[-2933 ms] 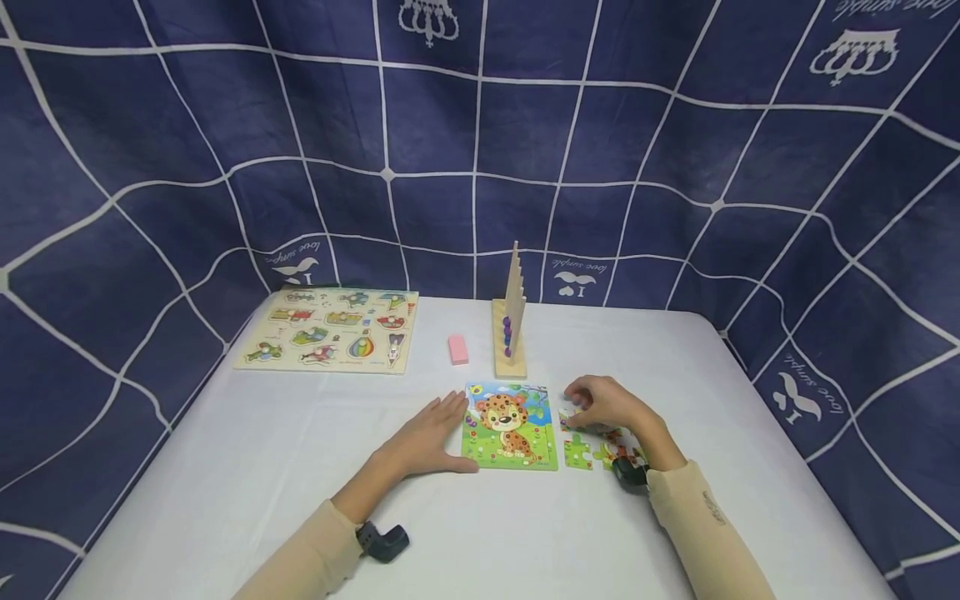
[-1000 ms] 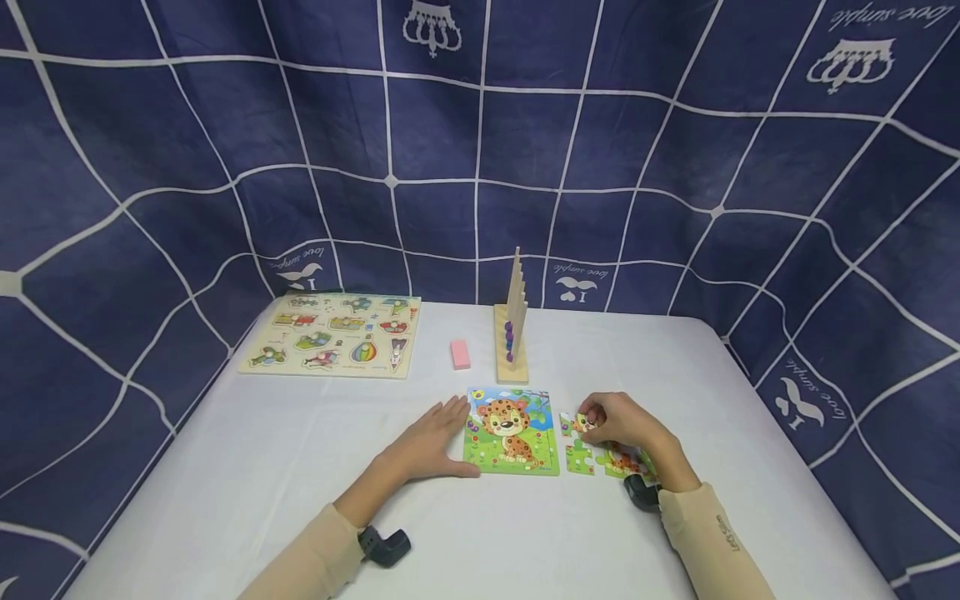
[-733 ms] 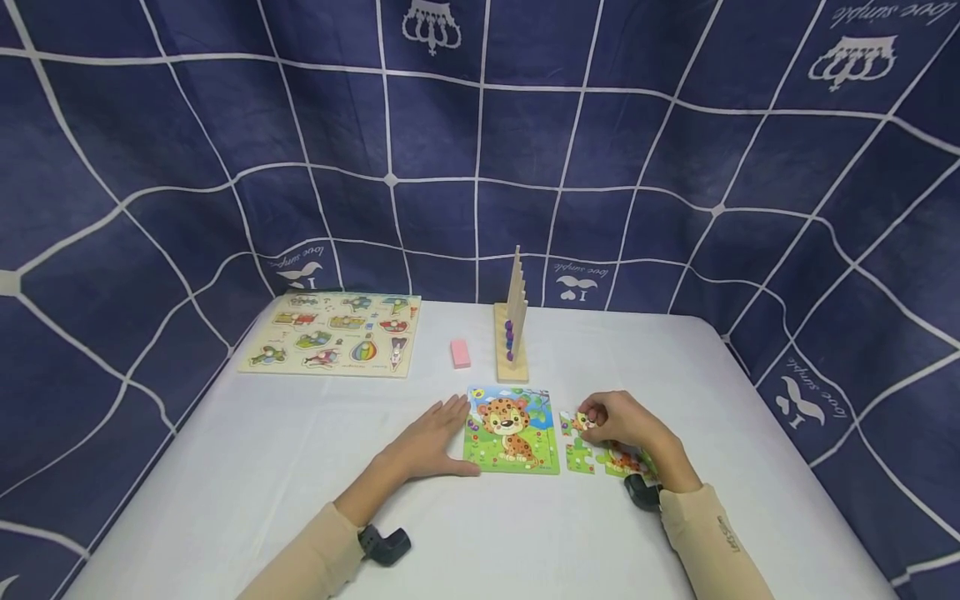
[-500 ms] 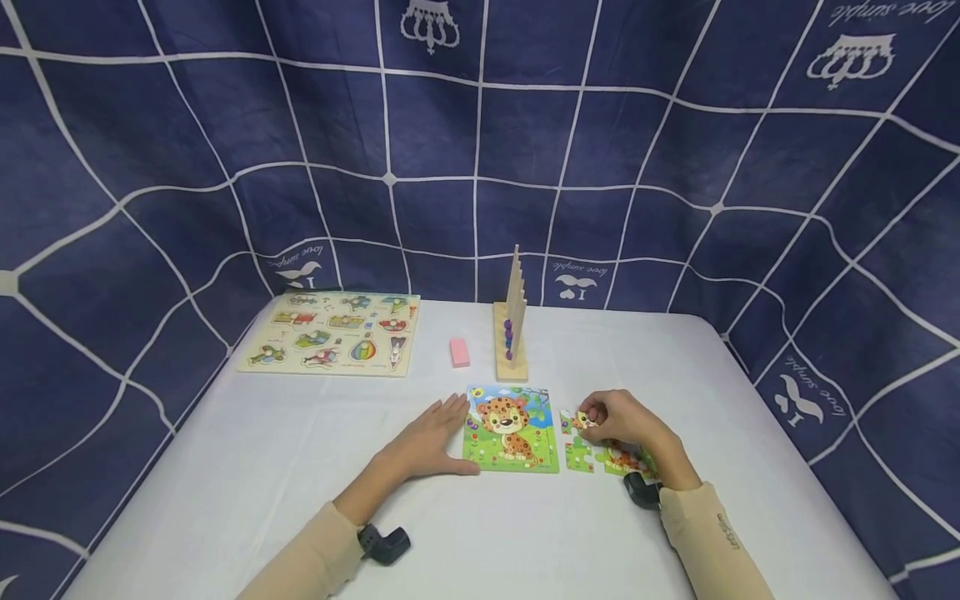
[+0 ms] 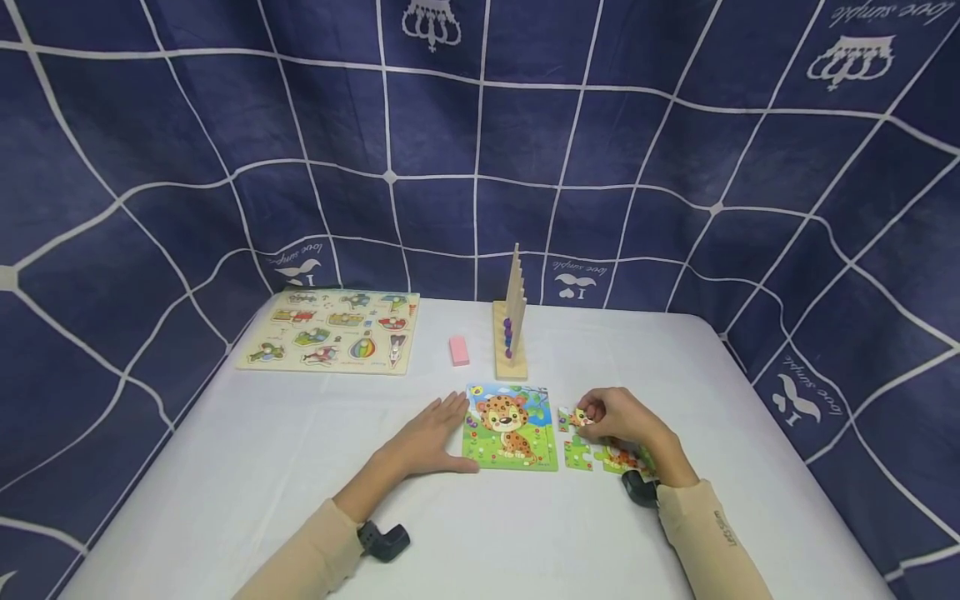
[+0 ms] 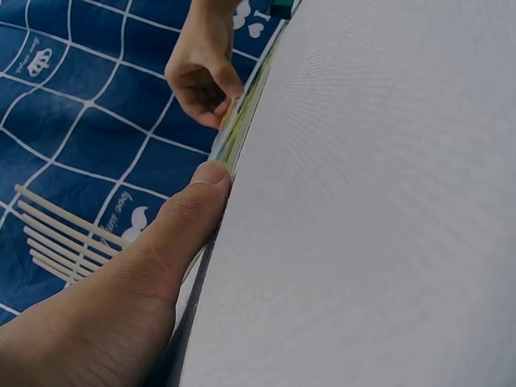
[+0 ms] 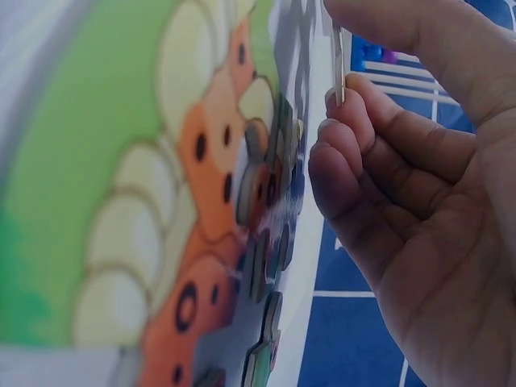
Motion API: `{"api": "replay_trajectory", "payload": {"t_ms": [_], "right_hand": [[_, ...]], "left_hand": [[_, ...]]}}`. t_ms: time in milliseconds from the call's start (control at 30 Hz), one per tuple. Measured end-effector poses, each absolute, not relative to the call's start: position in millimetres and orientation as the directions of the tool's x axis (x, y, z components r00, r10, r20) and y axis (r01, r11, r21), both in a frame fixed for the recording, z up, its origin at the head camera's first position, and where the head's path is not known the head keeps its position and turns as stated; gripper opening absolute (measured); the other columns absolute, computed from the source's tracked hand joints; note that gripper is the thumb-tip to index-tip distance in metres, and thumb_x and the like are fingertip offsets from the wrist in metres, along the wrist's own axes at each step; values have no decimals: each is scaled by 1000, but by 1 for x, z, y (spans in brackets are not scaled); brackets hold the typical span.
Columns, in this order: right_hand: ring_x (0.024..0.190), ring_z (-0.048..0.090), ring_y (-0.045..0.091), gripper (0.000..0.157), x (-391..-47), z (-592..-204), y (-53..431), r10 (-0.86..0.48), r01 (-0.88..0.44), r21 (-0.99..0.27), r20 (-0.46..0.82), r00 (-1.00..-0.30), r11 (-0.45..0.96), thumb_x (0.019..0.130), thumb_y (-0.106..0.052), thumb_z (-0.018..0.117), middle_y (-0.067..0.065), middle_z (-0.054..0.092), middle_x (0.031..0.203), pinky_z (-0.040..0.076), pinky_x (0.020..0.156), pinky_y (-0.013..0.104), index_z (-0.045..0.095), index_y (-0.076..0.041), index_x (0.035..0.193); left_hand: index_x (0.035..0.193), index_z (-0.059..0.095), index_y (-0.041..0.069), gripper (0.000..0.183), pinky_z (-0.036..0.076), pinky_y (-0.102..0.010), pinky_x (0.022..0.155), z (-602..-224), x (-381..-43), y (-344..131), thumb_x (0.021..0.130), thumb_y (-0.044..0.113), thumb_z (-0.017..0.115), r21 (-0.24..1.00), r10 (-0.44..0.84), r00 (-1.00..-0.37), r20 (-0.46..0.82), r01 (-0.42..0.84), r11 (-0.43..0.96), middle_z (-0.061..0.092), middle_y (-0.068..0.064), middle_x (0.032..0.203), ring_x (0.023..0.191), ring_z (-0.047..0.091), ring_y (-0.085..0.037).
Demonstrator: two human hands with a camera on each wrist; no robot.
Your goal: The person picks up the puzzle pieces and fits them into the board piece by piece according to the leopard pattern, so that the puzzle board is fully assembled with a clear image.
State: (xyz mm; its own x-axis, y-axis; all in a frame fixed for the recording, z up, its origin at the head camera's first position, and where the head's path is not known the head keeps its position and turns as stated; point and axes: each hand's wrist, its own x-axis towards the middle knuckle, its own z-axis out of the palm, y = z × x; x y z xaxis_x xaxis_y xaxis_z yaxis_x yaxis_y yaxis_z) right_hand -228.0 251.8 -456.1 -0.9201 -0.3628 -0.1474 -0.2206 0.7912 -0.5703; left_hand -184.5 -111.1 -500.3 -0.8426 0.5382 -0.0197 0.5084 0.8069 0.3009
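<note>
In the head view my left hand [image 5: 426, 442] lies on the white table with straight fingers. Its fingertips and thumb touch the left edge of a square leopard picture puzzle [image 5: 510, 429]. My right hand [image 5: 621, 417] pinches a jigsaw piece [image 5: 581, 418] showing part of the leopard's face. The right wrist view shows that piece edge-on between thumb and fingertips. Beside it lies a small green piece [image 5: 564, 419]. Several more loose jigsaw pieces [image 5: 577, 454] lie below the right hand, partly covered by it and the wrist.
A wooden peg board with vehicle pictures [image 5: 330, 332] lies at the back left. Near the back middle are a pink block [image 5: 459, 351] and a wooden stand with upright rods and purple and blue beads [image 5: 512, 333]. A blue checked cloth [image 5: 480, 133] hangs around the table.
Compared with the oldest frame, my right hand is slightly right and lower, with the leopard-face piece now visible in its pinch. In the last second it stays nearly still. The left hand keeps its place.
</note>
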Motion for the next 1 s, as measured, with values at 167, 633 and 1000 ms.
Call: {"api": "replay_trajectory", "payload": {"t_ms": [167, 633, 1000], "right_hand": [[72, 52, 14, 35, -230, -458, 251, -364, -216, -571, -158, -918, 792, 70, -22, 86, -1, 58, 77, 44, 58, 22, 68, -9, 96], [69, 52, 11, 32, -226, -448, 232, -416, -291, -554, -112, -903, 780, 71, -23, 84, -4, 59, 75, 45, 59, 21, 70, -10, 97], [69, 54, 10, 33, -226, -445, 197, -469, -351, -564, -73, -880, 747, 72, -18, 82, -4, 61, 76, 49, 61, 21, 70, -6, 100]], "left_hand": [[154, 23, 5, 117, 17, -42, 125, -501, -185, -111, 73, 84, 53, 312, 538, -842, -29, 504, 805, 18, -10, 163, 152, 18, -26], [154, 25, 5, 116, 17, -43, 125, -498, -185, -111, 73, 83, 55, 326, 542, -840, -27, 505, 799, 19, -11, 162, 152, 19, -27], [154, 24, 5, 117, 17, -42, 125, -499, -186, -111, 73, 84, 53, 314, 540, -841, -31, 505, 804, 18, -11, 163, 152, 18, -26]]}}
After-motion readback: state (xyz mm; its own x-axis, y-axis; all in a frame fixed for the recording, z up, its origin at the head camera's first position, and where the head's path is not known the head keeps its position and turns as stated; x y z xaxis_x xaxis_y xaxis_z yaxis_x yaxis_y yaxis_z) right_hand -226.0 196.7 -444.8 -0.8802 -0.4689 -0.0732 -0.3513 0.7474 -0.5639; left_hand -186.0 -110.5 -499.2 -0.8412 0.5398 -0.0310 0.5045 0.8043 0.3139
